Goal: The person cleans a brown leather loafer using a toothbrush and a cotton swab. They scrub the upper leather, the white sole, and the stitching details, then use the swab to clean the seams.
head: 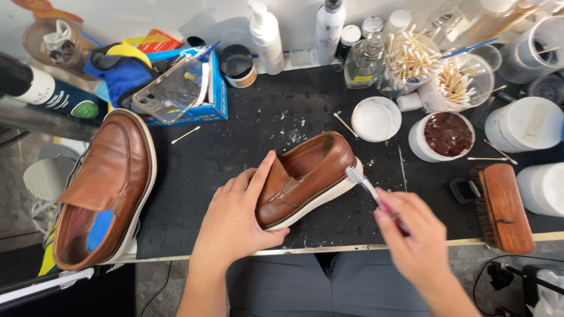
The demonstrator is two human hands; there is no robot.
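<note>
left hand [238, 214] grips brown shoe [305, 176]; right hand [414, 235] holds toothbrush [367, 188] against its sole.

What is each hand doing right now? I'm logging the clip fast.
Left hand: closed around the brown shoe, holding it.
Right hand: closed on a toothbrush, bristles at the sole edge.

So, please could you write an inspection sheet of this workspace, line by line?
Surface: black mat, paint-flecked.
Job's things: brown shoe tilted on its side; toothbrush bristles at its white sole.
Clutter: second shoe, wooden brush, open jar of brown paste, cotton swabs, bottles.
Grippers: left hand grips the shoe; right hand holds the toothbrush.
Cables: black cable at lower right.
Surroundings: grey floor below.
</note>
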